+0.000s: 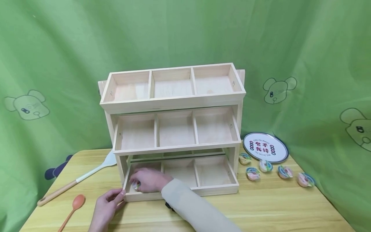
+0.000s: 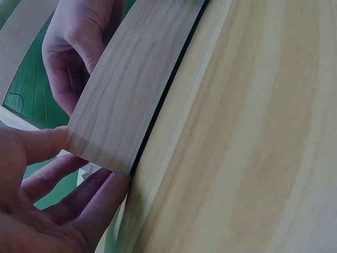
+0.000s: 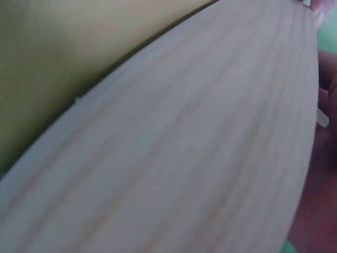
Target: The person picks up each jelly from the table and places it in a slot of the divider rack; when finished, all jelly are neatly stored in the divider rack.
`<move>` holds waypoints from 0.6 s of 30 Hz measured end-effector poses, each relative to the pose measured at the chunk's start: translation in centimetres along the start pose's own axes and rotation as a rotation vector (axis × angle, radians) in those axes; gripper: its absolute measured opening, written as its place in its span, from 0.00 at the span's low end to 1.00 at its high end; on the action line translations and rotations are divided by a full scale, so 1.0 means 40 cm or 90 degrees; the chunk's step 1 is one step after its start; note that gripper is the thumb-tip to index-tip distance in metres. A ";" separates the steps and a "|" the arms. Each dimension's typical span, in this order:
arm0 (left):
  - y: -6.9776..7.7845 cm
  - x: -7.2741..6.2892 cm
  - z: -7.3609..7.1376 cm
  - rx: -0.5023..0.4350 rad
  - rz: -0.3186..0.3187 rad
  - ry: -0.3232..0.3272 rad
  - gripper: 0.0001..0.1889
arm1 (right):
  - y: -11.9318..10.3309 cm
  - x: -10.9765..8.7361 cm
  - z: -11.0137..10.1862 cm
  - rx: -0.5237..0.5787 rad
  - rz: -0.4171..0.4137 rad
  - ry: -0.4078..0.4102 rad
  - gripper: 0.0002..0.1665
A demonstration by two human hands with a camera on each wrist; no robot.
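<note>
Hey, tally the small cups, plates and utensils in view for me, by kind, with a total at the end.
Small cups on the table: 5
Small cup at the right hand, in the bottom tray: 1
Plate: 1
Orange spoon: 1
White utensil with wooden handle: 1
Total visible: 9

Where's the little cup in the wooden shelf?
In the head view, the little cup is in the left compartment of the bottom tray, at the right hand, near the left hand.
</note>
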State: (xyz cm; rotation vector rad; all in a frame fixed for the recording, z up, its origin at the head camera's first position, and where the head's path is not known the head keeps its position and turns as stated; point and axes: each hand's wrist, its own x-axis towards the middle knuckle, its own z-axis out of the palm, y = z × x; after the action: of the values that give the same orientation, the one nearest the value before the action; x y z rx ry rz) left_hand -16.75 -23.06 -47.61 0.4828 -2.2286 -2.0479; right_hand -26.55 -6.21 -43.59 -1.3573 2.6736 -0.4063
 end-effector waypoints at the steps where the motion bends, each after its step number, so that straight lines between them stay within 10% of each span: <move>1: 0.000 0.000 0.000 0.000 0.001 -0.002 0.18 | 0.000 0.000 0.000 0.000 -0.001 0.000 0.23; 18: -0.004 0.005 -0.004 0.002 -0.008 -0.018 0.20 | 0.021 -0.105 -0.093 0.118 0.053 0.027 0.23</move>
State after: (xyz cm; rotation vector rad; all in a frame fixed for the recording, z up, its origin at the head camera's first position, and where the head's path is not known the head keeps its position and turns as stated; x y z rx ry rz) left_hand -16.89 -23.27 -47.77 0.4727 -2.2509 -2.0701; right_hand -25.54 -1.66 -40.33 -1.1946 2.6374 -0.6620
